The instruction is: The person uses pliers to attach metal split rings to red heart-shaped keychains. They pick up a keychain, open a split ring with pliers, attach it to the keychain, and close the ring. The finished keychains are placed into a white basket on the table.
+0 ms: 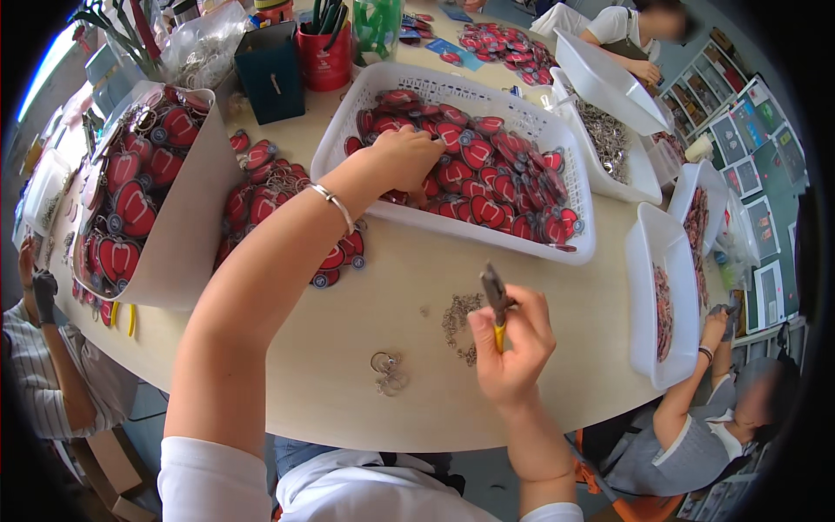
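My left hand (404,161) reaches into a white perforated basket (400,213) of red apple- or heart-shaped tags (483,211). Its fingers bend down among the tags and the tips are hidden, so I cannot tell whether it grips one. In my right hand (515,348) is a pair of pliers (496,291) with yellow handles, held jaws up over the table. Just left of that hand lies a small pile of metal links (459,322). Nearer to me are a few loose metal rings (385,370).
At the left stands a white bin (187,209) full of similar tags, with more tags (261,196) beside it. Behind are a dark green box (271,78) and a red cup (324,59). White trays (644,304) line the right side. Other people sit around the table.
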The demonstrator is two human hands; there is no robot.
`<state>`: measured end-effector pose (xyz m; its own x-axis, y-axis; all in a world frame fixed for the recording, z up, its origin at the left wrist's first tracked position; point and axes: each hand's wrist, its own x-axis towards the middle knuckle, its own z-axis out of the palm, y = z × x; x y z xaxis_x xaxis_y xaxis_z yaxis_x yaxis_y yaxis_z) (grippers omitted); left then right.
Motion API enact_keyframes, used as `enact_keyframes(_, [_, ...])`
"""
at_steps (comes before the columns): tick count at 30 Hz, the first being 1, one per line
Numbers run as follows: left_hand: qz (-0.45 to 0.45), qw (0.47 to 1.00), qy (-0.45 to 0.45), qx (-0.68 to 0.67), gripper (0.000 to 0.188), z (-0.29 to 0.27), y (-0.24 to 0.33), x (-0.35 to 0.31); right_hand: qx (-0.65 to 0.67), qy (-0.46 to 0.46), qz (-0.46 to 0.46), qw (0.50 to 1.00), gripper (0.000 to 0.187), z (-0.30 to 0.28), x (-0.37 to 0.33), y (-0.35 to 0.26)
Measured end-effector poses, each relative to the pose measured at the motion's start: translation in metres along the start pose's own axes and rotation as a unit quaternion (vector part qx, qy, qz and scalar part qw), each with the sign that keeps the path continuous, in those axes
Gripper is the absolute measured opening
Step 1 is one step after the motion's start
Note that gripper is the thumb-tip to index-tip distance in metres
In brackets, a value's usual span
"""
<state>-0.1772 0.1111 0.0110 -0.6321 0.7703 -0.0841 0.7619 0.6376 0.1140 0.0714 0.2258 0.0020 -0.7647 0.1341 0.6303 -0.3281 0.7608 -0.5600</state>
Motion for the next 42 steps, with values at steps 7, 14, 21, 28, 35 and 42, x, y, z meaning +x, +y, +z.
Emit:
enact_keyframes(7, [0.007,1.0,0.001,-0.004,0.056,0.009,-0.005,0.007,-0.034,-0.141,0.044,0.988,0.014,0.011,-0.003,0.019])
enact_keyframes(14, [0.014,0.984,0.105,-0.142,0.028,0.009,-0.013,-0.009,-0.053,-0.206,0.048,0.976,0.015,0.033,-0.006,0.018])
enact_keyframes(21, [-0.007,0.877,0.401,-0.265,0.017,-0.007,0.004,-0.052,-0.076,-0.22,0.042,0.972,0.015,0.04,-0.004,0.023])
enact_keyframes(28, [-0.133,0.65,0.309,-0.682,0.013,0.016,0.047,-0.159,-0.018,-0.233,0.14,0.962,0.012,0.022,0.001,0.022])
enact_keyframes(35, [-0.204,0.492,0.15,-0.832,0.029,0.061,0.088,-0.196,0.13,-0.25,0.25,0.926,0.013,0.017,0.003,0.014])
enact_keyframes(42, [-0.127,0.526,0.143,-0.829,0.023,0.063,0.105,-0.196,0.281,-0.281,0.281,0.873,0.016,0.01,0.004,-0.012])
